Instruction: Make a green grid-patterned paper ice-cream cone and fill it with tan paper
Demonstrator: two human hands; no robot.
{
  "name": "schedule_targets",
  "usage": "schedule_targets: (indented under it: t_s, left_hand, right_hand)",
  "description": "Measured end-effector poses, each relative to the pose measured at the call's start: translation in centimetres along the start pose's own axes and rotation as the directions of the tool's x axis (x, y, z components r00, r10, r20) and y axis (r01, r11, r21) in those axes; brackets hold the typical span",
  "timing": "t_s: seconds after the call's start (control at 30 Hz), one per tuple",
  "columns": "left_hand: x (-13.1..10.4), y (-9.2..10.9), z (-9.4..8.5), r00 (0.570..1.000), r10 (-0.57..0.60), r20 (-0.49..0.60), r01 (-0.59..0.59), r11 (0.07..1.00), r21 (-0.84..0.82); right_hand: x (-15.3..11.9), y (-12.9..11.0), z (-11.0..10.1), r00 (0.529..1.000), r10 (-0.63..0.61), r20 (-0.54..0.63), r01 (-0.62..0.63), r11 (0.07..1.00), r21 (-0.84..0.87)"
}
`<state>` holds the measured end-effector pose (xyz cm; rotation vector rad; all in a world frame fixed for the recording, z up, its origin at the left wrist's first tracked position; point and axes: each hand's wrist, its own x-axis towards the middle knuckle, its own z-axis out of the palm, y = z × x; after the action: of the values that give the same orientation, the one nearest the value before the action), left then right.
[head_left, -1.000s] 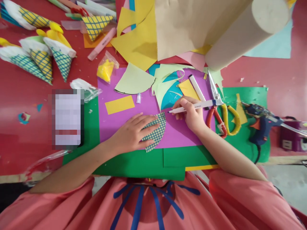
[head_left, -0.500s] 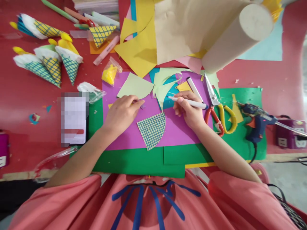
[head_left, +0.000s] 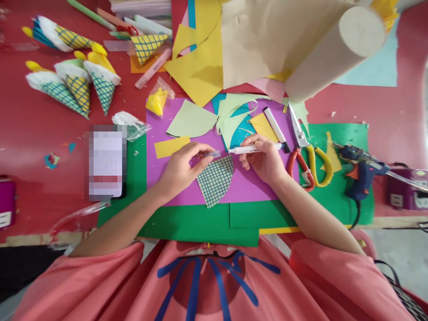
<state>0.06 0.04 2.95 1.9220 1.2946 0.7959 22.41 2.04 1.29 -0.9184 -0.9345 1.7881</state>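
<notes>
My right hand (head_left: 262,156) grips a white marker (head_left: 242,150) whose uncapped tip points left. Between the fingertips of my left hand (head_left: 183,167) is a small bluish-grey marker cap (head_left: 214,154), its end facing the marker tip with a short gap between. Just below them lies a pale green paper wedge (head_left: 216,180) with a blue grid drawn on it, on the purple sheet (head_left: 252,189). A yellow paper strip (head_left: 172,147) is by my left hand. Beyond my hands are a plain pale green wedge (head_left: 192,119) and green paper scraps (head_left: 234,113).
Right of my right hand lie scissors (head_left: 302,145), a second marker (head_left: 276,127) and a glue gun (head_left: 363,174). A phone (head_left: 106,162) is at left. Several paper cones (head_left: 75,91) stand back left, near a bagged yellow piece (head_left: 158,101). A paper roll (head_left: 334,53) lies at back right.
My left hand has moved right, bringing the cap towards the marker tip and uncovering the yellow strip. My right hand has tilted the marker closer to level and lower.
</notes>
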Motion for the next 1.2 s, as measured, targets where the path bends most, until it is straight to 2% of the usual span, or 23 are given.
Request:
schedule_targets:
  t_s: [0.1, 0.2, 0.43, 0.6, 0.67, 0.8, 0.87, 0.93, 1.07, 1.2]
  left_hand:
    - [-0.2, -0.3, 0.3, 1.0, 0.004, -0.015, -0.004, 1.0, -0.015]
    - [-0.4, -0.5, 0.6, 0.999, 0.029, 0.016, -0.029, 0.999, -0.029]
    - [-1.3, -0.1, 1.4, 0.996, 0.08, 0.031, -0.075, 0.986, -0.149]
    - [-1.5, -0.1, 1.7, 0.998, 0.031, 0.063, -0.015, 0.971, -0.237]
    - [-1.4, -0.3, 1.6, 1.0, 0.003, 0.023, 0.002, 0.978, -0.208]
    - [-1.0, -0.8, 1.0, 0.996, -0.014, -0.092, 0.002, 0.992, -0.127]
    - [-1.0, -0.9, 0.8, 0.993, -0.04, -0.113, 0.026, 0.992, -0.121]
    - [-1.1, -0.9, 0.7, 0.992, -0.093, -0.084, 0.076, 0.981, -0.18]
    - [-1.3, -0.8, 0.7, 0.974, -0.204, 0.097, 0.225, 0.907, -0.355]
    - [-1.1, -0.9, 0.7, 0.969, -0.226, 0.099, 0.246, 0.889, -0.385]
  right_hand:
    - [-0.1, 0.1, 0.0, 1.0, 0.009, 0.02, -0.01, 1.0, 0.026]
    - [-0.3, 0.5, 0.1, 0.997, 0.02, 0.08, -0.021, 1.0, 0.016]
    - [-1.4, 1.2, 1.1, 0.979, 0.049, 0.197, -0.054, 0.998, 0.018]
    - [-1.6, 1.4, 1.4, 0.962, 0.043, 0.271, -0.036, 0.999, -0.031]
    - [-1.4, 1.2, 1.2, 0.97, 0.026, 0.241, -0.014, 0.999, -0.051]
    - [-0.9, 1.0, 0.7, 0.995, -0.066, 0.079, 0.073, 0.994, -0.084]
    - [-0.8, 1.0, 0.6, 0.995, -0.071, 0.073, 0.08, 0.99, -0.118]
    - [-0.7, 1.0, 0.6, 0.994, -0.049, 0.094, 0.062, 0.988, -0.14]
    - [-0.8, 1.2, 0.9, 0.994, -0.036, 0.106, 0.053, 0.984, -0.169]
    - [-0.9, 1.5, 0.9, 0.992, -0.057, 0.11, 0.079, 0.974, -0.214]
